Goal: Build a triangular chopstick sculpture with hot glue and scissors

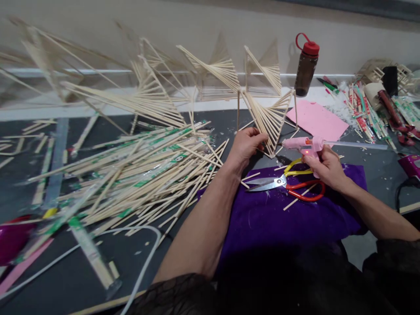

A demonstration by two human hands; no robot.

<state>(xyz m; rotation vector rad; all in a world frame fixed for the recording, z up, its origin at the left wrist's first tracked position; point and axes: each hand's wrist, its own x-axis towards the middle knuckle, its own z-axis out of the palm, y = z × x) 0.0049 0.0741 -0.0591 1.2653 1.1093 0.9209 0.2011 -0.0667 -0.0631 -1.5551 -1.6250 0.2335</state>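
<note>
In the head view, right of centre, a fan-shaped stick frame is pinched low by the left hand, apparently for steadiness; a pink glue gun is gripped in the right hand, nozzle facing the frame. Scissors are laid below on purple cloth, presumably for easy reach.

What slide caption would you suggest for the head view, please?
Left hand holds a twisted stick frame, right hand a pink glue gun.
</note>
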